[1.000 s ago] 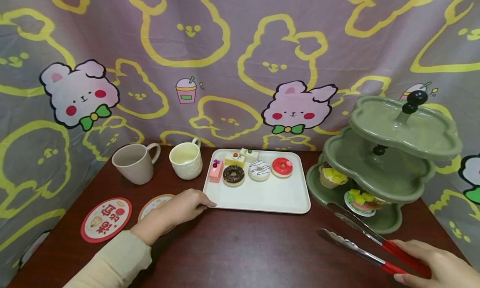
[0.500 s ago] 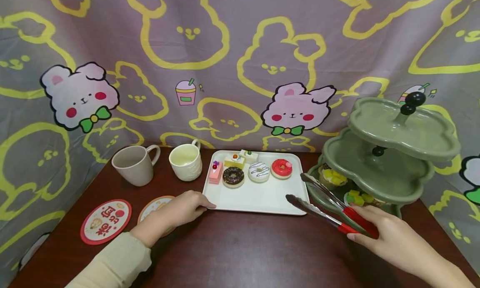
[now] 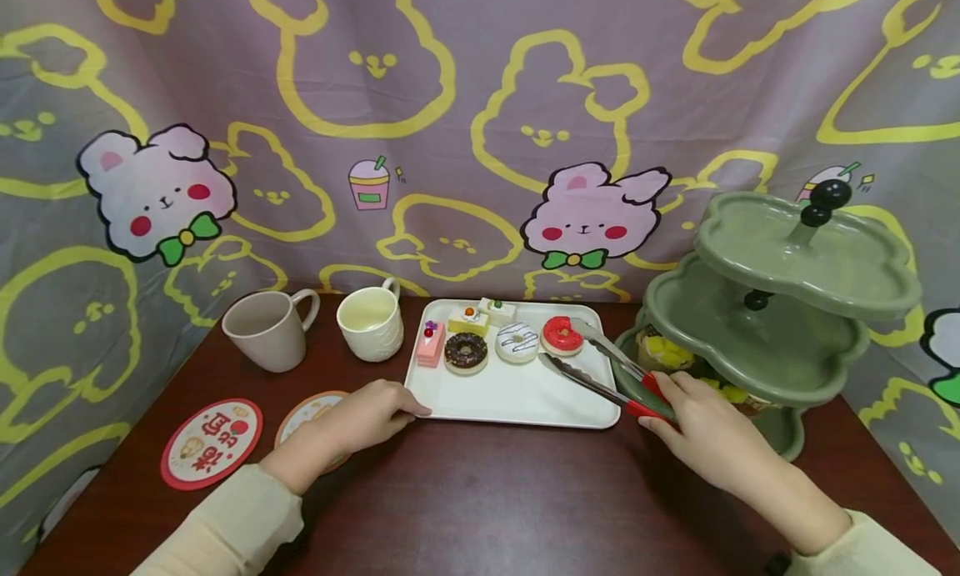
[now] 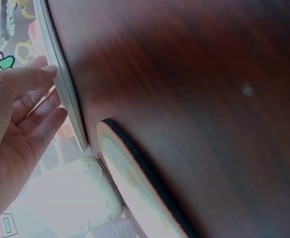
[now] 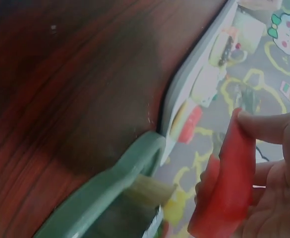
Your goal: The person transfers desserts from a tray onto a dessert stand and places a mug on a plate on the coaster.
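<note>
My right hand (image 3: 705, 426) holds metal tongs (image 3: 588, 380) by their red handles (image 5: 229, 173). The tongs' arms are spread over the right part of a white tray (image 3: 525, 397). One tip overlaps the right side of a red-iced donut (image 3: 561, 334); the other lies lower left, near a white striped donut (image 3: 517, 343). My left hand (image 3: 378, 413) holds the tray's front left corner, its thumb and fingertips at the rim (image 4: 65, 91). Also on the tray are a chocolate donut (image 3: 466, 353), a pink cake slice (image 3: 430, 344) and two small cakes (image 3: 471, 318).
A green three-tier stand (image 3: 757, 326) rises at the right, with toy pastries (image 3: 667, 351) on its bottom tier. Left of the tray stand a cream cup (image 3: 371, 326) and a grey-beige mug (image 3: 266, 330). Two round coasters, one red-rimmed (image 3: 212, 444), lie before them. A patterned curtain (image 3: 435, 142) hangs behind.
My right hand has carried the open tongs leftward and away from me, from beside the stand to the red donut on the tray. My left hand stays at the tray's corner.
</note>
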The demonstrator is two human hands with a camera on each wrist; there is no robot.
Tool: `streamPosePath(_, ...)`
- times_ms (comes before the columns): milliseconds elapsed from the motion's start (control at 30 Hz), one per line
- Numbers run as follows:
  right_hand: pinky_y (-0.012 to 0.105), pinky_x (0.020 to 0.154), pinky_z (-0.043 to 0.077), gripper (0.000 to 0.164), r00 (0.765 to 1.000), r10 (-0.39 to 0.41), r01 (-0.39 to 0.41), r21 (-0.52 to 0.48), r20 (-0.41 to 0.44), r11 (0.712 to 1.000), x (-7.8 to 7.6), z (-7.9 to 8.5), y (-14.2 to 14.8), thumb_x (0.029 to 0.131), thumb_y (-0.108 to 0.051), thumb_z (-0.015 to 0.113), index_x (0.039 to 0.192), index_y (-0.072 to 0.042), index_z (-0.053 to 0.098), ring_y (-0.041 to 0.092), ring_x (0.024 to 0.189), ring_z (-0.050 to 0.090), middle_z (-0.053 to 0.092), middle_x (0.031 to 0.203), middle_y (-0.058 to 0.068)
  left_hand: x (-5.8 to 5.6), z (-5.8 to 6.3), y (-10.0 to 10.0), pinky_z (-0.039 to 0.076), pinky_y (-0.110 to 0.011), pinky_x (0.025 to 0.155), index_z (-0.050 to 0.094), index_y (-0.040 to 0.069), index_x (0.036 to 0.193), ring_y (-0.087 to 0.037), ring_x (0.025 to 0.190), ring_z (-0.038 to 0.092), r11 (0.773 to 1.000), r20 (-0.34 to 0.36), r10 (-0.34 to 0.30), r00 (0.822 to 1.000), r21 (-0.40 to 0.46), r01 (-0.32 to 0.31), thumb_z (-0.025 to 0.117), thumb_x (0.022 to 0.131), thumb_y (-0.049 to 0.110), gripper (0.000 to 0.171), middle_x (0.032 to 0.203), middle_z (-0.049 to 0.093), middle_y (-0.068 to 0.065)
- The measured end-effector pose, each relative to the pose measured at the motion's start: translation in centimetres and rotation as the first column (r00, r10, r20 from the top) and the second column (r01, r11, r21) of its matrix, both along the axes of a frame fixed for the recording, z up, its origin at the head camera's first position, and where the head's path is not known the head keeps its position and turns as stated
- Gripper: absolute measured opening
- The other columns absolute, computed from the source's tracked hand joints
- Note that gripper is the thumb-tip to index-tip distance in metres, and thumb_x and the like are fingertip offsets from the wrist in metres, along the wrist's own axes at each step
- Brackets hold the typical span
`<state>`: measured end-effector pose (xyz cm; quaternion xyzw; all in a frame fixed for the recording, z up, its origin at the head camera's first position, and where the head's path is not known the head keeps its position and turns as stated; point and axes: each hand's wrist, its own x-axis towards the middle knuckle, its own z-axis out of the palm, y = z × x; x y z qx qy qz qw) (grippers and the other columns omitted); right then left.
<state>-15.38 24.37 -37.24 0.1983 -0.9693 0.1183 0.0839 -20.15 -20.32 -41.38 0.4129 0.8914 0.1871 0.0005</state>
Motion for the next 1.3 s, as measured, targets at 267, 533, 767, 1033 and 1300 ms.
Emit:
streamPosePath(267, 0.059, 0.086, 0.053, 0.063, 0.999, -0.03, 0.029, 0.066, 0.011, 0.997, -1.6, -0.6, -1.1, 0.089, -0.028, 0.08, 0.13, 0.014, 0.058, 0.045, 0.106, 0.06, 0.06, 0.117, 0.026, -0.2, 0.1, 0.1, 0.059, -0.031, 0.08, 0.081, 0.002, 0.103, -0.017, 0.09, 0.072, 1.0, 0.004, -0.005, 1.0, 0.001, 0.005, 0.072, 0.085, -0.009, 0.023, 0.096, 0.077, -0.006)
streamPosePath(533, 0.062, 0.091, 0.05, 0.065, 0.997, -0.062, 0.059, 0.082, 0.042, 0.995, -2.5, -0.5, -1.1, 0.09, -0.029, 0.079, 0.13, 0.016, 0.056, 0.05, 0.114, 0.057, 0.057, 0.128, 0.034, -0.2, 0.2, 0.0, 0.059, -0.032, 0.079, 0.081, 0.002, 0.102, -0.017, 0.09, 0.072, 1.0, 0.003, 0.001, 1.0, 0.0, -0.001, 0.07, 0.084, -0.012, 0.025, 0.095, 0.077, -0.006)
streamPosePath(767, 0.063, 0.092, 0.05, 0.069, 0.991, -0.1, 0.09, 0.11, 0.086, 0.99, -3.4, -0.4, -0.9, 0.091, -0.031, 0.077, 0.133, 0.019, 0.053, 0.053, 0.116, 0.056, 0.054, 0.133, 0.037, 0.0, 0.3, 0.1, 0.059, -0.032, 0.08, 0.081, 0.002, 0.104, -0.018, 0.091, 0.072, 1.0, 0.002, -0.002, 1.0, 0.001, 0.002, 0.071, 0.085, -0.011, 0.025, 0.096, 0.077, -0.007)
streamPosePath(1033, 0.063, 0.09, 0.051, 0.072, 0.989, -0.105, 0.093, 0.112, 0.103, 0.989, -3.8, -0.3, -1.2, 0.092, -0.032, 0.077, 0.136, 0.019, 0.051, 0.053, 0.116, 0.056, 0.054, 0.132, 0.037, 0.0, 0.3, 0.1, 0.059, -0.032, 0.081, 0.081, 0.002, 0.103, -0.018, 0.091, 0.072, 1.0, 0.01, 0.008, 1.0, 0.0, -0.008, 0.07, 0.085, -0.011, 0.025, 0.096, 0.077, -0.007)
streamPosePath(1300, 0.062, 0.091, 0.051, 0.074, 0.986, -0.111, 0.096, 0.121, 0.127, 0.988, -4.2, -0.4, -1.4, 0.091, -0.032, 0.077, 0.138, 0.018, 0.05, 0.052, 0.116, 0.057, 0.053, 0.133, 0.037, 0.2, 0.2, 0.1, 0.059, -0.031, 0.079, 0.081, 0.002, 0.103, -0.017, 0.09, 0.072, 1.0, 0.008, 0.0, 1.0, 0.007, 0.0, 0.07, 0.085, -0.012, 0.025, 0.095, 0.077, -0.006)
